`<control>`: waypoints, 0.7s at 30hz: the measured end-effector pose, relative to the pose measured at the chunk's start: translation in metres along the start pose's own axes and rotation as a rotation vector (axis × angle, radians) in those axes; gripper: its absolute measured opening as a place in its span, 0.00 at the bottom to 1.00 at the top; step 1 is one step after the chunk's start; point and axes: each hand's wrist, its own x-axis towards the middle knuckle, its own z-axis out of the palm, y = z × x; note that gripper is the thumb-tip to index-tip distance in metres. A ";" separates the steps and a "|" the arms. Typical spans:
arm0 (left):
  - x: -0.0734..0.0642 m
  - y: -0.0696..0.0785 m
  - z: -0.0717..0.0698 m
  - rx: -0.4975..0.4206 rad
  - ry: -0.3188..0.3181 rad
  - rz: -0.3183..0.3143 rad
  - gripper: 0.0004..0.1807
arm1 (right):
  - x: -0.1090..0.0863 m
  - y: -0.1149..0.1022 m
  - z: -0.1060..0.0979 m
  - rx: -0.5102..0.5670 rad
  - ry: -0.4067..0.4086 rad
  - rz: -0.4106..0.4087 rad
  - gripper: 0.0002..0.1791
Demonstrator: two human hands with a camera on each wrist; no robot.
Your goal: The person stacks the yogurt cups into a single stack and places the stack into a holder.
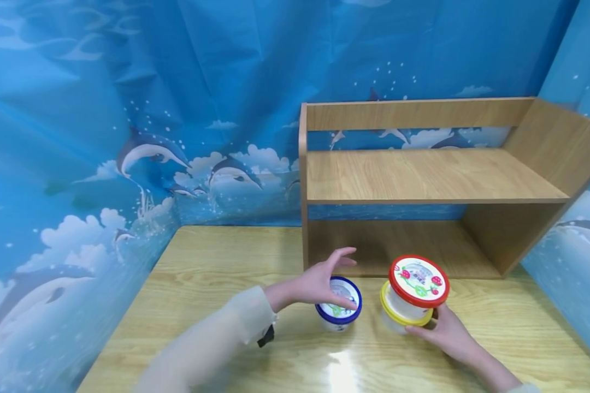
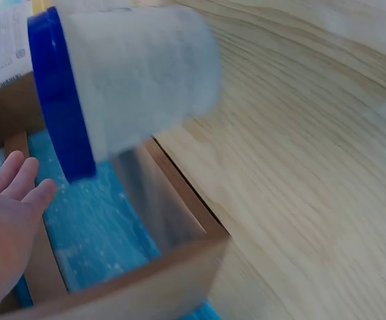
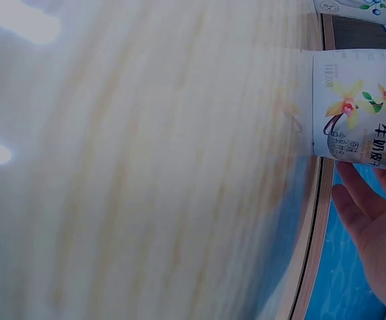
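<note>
A white tub with a blue lid point(image 1: 338, 301) stands on the table, its lid partly hidden by my left hand point(image 1: 319, 281). That hand has its thumb and fingers spread wide around the lid; in the left wrist view its fingers point(image 2: 23, 180) are apart from the blue-lidded tub point(image 2: 143, 80). To the right, a tub with a red lid point(image 1: 419, 280) sits stacked, slightly off-centre, on a yellow-lidded tub point(image 1: 389, 314). My right hand point(image 1: 447, 333) is at the yellow-lidded tub's right side, thumb toward its front. In the right wrist view its loosely extended fingertips meet the printed tub point(image 3: 353, 110).
A two-level wooden shelf point(image 1: 437, 174) stands at the back right of the wooden table point(image 1: 216, 256), just behind the tubs. Blue dolphin-printed cloth point(image 1: 226, 82) covers the walls behind and at both sides.
</note>
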 end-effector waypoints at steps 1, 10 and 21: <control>-0.004 -0.003 -0.002 -0.011 0.005 -0.003 0.59 | 0.000 0.000 0.000 0.003 0.000 0.000 0.40; -0.035 -0.020 -0.008 -0.106 0.045 -0.064 0.60 | 0.000 -0.001 0.000 0.028 -0.006 0.010 0.41; -0.048 -0.036 0.012 -0.157 0.115 -0.095 0.62 | 0.000 -0.001 0.000 0.015 -0.012 0.020 0.41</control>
